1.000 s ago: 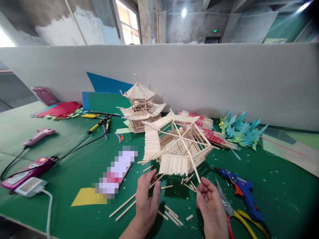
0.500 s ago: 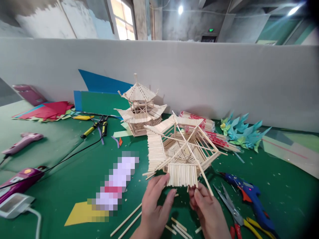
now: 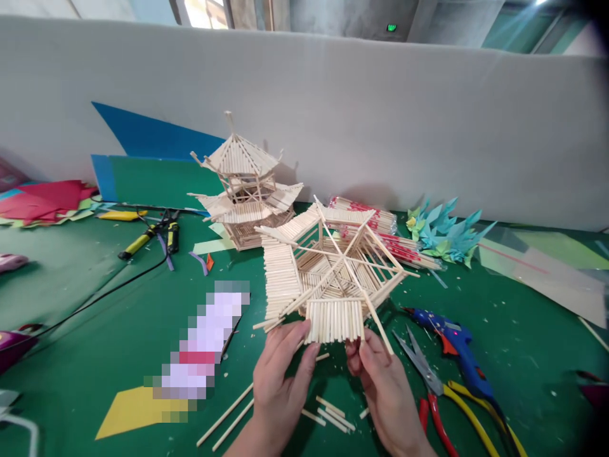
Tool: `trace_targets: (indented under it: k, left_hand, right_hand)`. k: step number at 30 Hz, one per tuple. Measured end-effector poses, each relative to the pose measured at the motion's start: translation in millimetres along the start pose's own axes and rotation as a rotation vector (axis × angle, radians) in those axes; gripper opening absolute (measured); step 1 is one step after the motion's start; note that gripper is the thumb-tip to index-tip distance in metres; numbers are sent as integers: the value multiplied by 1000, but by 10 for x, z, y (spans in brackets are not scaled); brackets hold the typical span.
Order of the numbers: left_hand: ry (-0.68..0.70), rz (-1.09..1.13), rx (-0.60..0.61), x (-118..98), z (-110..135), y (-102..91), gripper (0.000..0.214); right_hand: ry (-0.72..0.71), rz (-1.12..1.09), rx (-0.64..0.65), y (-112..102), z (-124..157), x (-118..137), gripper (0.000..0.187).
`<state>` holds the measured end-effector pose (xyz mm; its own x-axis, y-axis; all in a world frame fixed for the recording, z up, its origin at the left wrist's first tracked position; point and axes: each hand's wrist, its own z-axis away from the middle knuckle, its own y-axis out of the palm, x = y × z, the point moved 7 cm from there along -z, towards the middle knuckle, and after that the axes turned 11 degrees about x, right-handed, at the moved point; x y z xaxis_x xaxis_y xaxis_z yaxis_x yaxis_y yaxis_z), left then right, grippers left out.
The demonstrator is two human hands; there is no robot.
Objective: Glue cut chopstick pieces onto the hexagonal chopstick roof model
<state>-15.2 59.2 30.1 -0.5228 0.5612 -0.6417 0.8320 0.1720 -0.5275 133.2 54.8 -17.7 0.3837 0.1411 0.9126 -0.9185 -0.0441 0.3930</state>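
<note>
At the far left of the green tabletop (image 3: 71, 292), sheets of red paper (image 3: 42, 200) are spread, and yellow-handled cutters (image 3: 147, 236) are laid near them. Further along, a finished stick pagoda (image 3: 242, 184) is stood upright by the white partition. At the near edge, the left hand (image 3: 278, 387) is raised, its grip closed around the lower left corner of the hexagonal stick roof (image 3: 328, 273), which is set on the tabletop just in front of the pagoda. Loose sticks (image 3: 333, 416) are scattered beneath the hands. The roof's near panel is pinched along its bottom edge by the grip of the right hand (image 3: 380, 387). Beside it, red-handled scissors (image 3: 423, 374) and a blue glue gun (image 3: 457, 346) are laid.
</note>
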Motion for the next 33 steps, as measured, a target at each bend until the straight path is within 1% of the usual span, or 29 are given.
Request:
trace_targets:
  k: [6,13,17,21,23,24,25,26,27,30,31,33]
  left_hand:
    - [23,-2,6,15,17,19,36]
    - [17,2,-6,33,16,20,37]
    - [-45,19,12,66,36,27,39]
    - [-120,95,-3,96,143,-36,43]
    - [-134,66,-41,84,209,-116,37]
    - [-126,25,-41,68,234,-143,31]
    - [-108,-26,-16,48,250,-148,24]
    - [-80,-84,40,26,258,-122,19]
    - [-45,-161,132,5,262,-59,15]
    - [57,-412,462,-6,290,240,13]
    - [74,-480,539,5,296,328,15]
    - [84,-552,623,20,280,458,16]
  right_hand:
    - [-54,-40,-2,19,-27,11,15]
    - [-76,19,-12,-14,-65,18,13]
    - [-80,52,-13,-12,-49,48,17]
    - [-42,73,-41,-103,27,-7,20]
    - [-16,104,-77,-184,96,-51,19]
    - [-5,121,-96,-226,139,-71,18]
    - [8,148,-114,-266,185,-88,18]
    - [18,186,-131,-303,235,-101,18]
    - [30,232,-148,-336,288,-111,18]
    - [76,376,-183,-401,440,-143,21]
    - [92,407,-186,-410,482,-159,22]
    - [111,437,-187,-419,551,-185,23]
